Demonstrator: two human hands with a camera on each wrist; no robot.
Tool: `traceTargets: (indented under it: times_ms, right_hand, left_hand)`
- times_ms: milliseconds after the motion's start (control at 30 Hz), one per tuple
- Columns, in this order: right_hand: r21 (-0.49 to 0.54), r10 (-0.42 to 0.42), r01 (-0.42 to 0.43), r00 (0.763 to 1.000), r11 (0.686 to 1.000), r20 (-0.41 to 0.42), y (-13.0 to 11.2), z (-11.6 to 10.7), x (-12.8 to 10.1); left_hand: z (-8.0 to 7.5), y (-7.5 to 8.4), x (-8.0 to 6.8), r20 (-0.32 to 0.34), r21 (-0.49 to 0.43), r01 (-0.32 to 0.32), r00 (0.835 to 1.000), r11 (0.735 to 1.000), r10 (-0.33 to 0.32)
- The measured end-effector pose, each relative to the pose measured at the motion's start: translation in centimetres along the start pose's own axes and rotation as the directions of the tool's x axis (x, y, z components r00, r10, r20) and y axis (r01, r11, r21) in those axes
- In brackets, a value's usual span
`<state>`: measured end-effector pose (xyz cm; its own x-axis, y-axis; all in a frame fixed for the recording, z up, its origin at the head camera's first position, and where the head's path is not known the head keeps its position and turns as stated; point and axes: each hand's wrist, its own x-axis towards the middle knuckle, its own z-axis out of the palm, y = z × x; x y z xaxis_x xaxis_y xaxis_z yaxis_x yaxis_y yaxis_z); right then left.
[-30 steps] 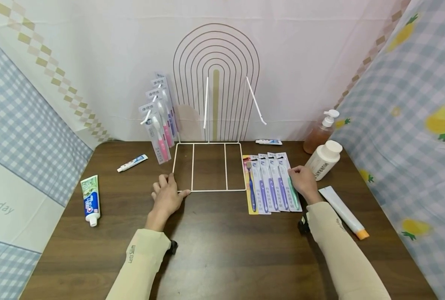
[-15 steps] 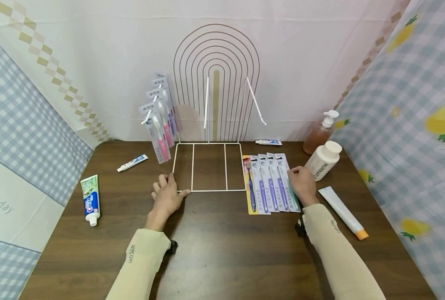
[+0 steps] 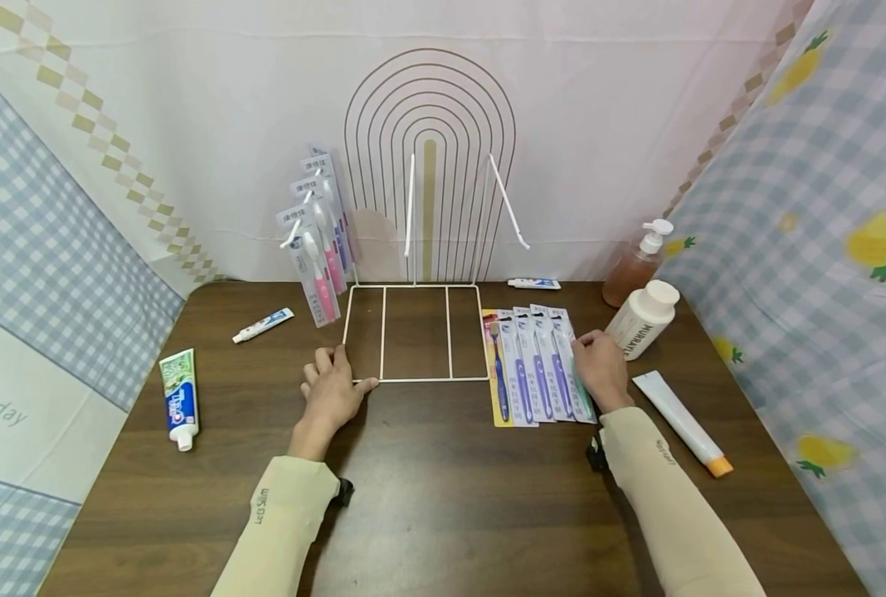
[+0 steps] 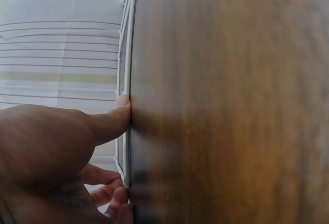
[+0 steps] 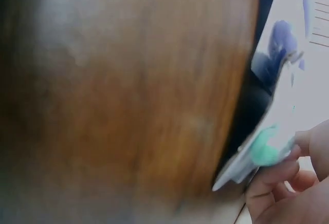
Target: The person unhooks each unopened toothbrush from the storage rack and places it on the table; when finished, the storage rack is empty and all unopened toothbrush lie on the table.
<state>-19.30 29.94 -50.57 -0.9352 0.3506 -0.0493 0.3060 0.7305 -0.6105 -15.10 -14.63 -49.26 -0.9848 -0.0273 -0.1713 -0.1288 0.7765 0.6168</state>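
My left hand (image 3: 333, 394) grips the front left corner of a white wire display rack (image 3: 421, 380), thumb on the front wire and fingers at the side. The left wrist view shows the thumb (image 4: 110, 124) against that wire. On the right, my right hand (image 3: 601, 365) pinches the edge of a packaged green toothbrush (image 3: 584, 404), partly hidden by the hand. In the right wrist view the green toothbrush pack (image 5: 266, 149) tilts up from the table. It lies beside several packaged purple toothbrushes (image 3: 540, 381) and a yellow-edged blue toothbrush pack (image 3: 499, 373).
Pink toothbrush packs (image 3: 316, 278) hang from the rack's left hook; two bare hooks (image 3: 506, 203) jut forward. Toothpaste tubes (image 3: 180, 400) lie at left, a small one (image 3: 534, 283) behind. At right are a white bottle (image 3: 643, 319), pump bottle (image 3: 632, 269) and white tube (image 3: 683, 423).
My right hand has shifted slightly left, sliding the green toothbrush pack closer against the purple ones. My left hand has stayed at the rack's corner.
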Motion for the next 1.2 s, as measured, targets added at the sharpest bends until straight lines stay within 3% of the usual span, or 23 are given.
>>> traceTargets:
  times_ms: [133, 267, 400, 467, 533, 700, 833, 1067, 1200]
  right_hand:
    - [-0.056, -0.057, 0.056, 0.998, 0.997, -0.02, -2.1, -0.1, -1.5]
    - [-0.029, -0.188, 0.188, 0.982, 0.982, 0.005, -4.2, 0.9, -2.0]
    - [-0.001, -0.376, 0.378, 0.92, 0.926, 0.113, -4.6, 4.5, -1.0]
    - [-0.03, -0.422, 0.433, 0.89, 0.901, 0.173, -5.2, 5.8, -1.2]
    - [-0.065, -0.419, 0.445, 0.877, 0.893, 0.236, -6.5, 6.1, -2.4]
    - [-0.136, -0.369, 0.425, 0.876, 0.895, 0.312, -9.4, 5.6, -5.7]
    - [-0.167, -0.414, 0.479, 0.855, 0.862, 0.314, -8.8, 7.2, -5.3]
    - [-0.165, -0.405, 0.467, 0.862, 0.869, 0.305, -7.9, 8.4, -4.6]
    - [-0.163, -0.398, 0.467, 0.856, 0.869, 0.331, -8.5, 8.2, -4.7]
  left_hand:
    - [0.0, 0.0, -0.1, 0.001, -0.002, -0.002, 1.0, 1.0, 0.002]
    - [-0.1, -0.2, -0.1, 0.001, -0.013, 0.001, 1.0, 1.0, -0.001]
    - [-0.4, -0.3, -0.1, -0.003, -0.007, 0.005, 1.0, 1.0, -0.005]
    - [-0.4, -0.3, -0.1, -0.003, -0.009, 0.008, 1.0, 1.0, -0.008]
    - [-0.3, -0.2, -0.1, -0.004, -0.016, 0.009, 1.0, 1.0, -0.009]
    - [0.1, -0.1, 0.0, -0.021, -0.039, 0.002, 1.0, 0.999, -0.003]
    - [0.4, -0.3, 0.3, -0.035, -0.047, -0.003, 0.999, 0.999, 0.002]
    - [0.6, -1.0, 0.7, -0.048, -0.079, -0.02, 0.999, 0.997, 0.016]
    - [-0.2, -1.9, 1.2, -0.048, -0.199, 0.011, 0.999, 0.98, -0.021]
